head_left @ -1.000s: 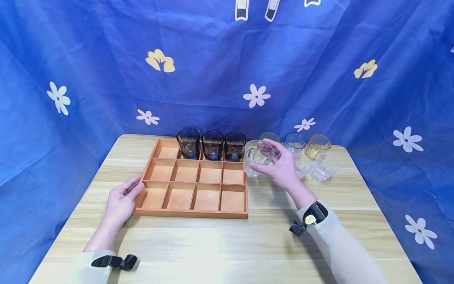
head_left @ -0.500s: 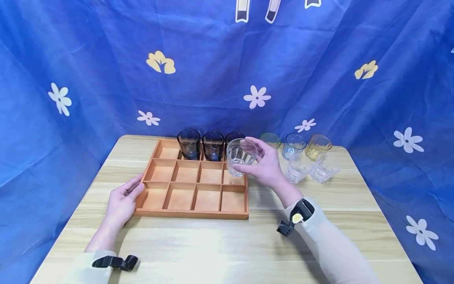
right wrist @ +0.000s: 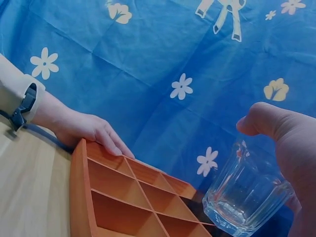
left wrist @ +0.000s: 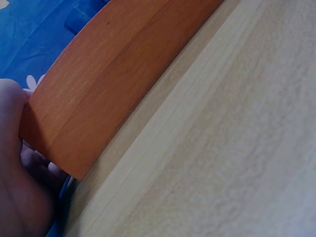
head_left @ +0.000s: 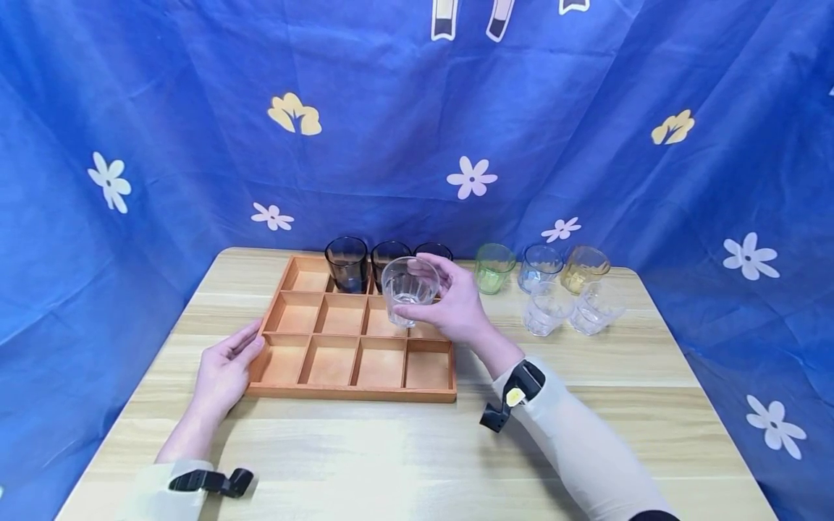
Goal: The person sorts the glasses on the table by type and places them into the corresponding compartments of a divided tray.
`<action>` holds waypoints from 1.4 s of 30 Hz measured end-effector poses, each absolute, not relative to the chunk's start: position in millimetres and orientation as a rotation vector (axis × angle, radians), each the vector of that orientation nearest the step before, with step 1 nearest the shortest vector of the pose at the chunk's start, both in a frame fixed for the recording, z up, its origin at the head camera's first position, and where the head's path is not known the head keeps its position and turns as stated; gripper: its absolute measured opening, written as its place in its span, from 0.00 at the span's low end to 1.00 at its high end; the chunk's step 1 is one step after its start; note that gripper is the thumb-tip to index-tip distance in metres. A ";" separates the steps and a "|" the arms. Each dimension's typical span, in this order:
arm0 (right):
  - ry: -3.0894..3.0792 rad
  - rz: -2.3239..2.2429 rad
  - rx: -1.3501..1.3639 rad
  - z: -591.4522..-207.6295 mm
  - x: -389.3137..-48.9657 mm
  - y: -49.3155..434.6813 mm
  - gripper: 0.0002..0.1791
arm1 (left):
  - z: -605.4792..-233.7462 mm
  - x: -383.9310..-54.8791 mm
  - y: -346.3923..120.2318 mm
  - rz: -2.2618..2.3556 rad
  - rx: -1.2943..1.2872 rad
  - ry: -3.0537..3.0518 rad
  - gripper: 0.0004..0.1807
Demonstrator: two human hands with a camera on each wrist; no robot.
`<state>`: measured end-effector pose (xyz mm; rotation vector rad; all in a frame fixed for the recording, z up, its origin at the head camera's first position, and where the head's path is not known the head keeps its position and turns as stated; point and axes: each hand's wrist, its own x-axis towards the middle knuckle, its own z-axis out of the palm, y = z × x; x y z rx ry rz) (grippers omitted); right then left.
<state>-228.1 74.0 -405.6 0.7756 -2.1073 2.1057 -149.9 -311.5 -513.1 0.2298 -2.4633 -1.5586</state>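
My right hand (head_left: 456, 300) holds a clear drinking glass (head_left: 407, 293) between thumb and fingers, upright above the middle row of a wooden divided tray (head_left: 352, 391). The right wrist view shows the same glass (right wrist: 242, 197) with its faceted sides, tilted in that picture. My left hand (head_left: 224, 365) grips the tray's left side wall, thumb over the rim. Three dark glasses (head_left: 347, 268) stand in the back row of compartments; the right two are partly hidden behind the held glass and hand. The back-left compartment (head_left: 308, 276) holds nothing.
Right of the tray stand a green glass (head_left: 495, 269), a bluish glass (head_left: 541, 269) and an amber glass (head_left: 585, 270). Two clear glasses (head_left: 546, 311) are in front of them. A blue flowered curtain (head_left: 391, 145) hangs behind the wooden table (head_left: 365, 463).
My right hand has carried the clear glass leftward, from the tray's right edge to over its middle row. The green glass has come into full view. The left hand and tray stay put.
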 end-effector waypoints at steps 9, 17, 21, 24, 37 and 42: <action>-2.173 2.100 0.762 -411.0 -232.1 54.1 0.50 | -511.1 -149.0 -310.7 -1.569 0.217 -2.455 0.25; -2.181 2.099 0.794 -416.4 -236.1 32.0 0.47 | -509.6 -148.6 -309.6 -1.577 0.200 -2.442 0.26; -2.185 2.089 0.789 -421.6 -238.9 20.9 0.47 | -508.0 -149.0 -308.4 -1.558 0.193 -2.459 0.26; -2.170 2.082 0.785 -426.2 -241.4 14.0 0.47 | -507.4 -149.7 -307.8 -1.538 0.189 -2.478 0.26; -2.176 2.072 0.765 -435.6 -245.1 -13.1 0.46 | -507.7 -147.5 -308.0 -1.548 0.174 -2.440 0.24; -2.191 2.078 0.761 -440.1 -244.1 -22.2 0.47 | -508.6 -146.1 -308.9 -1.548 0.179 -2.450 0.25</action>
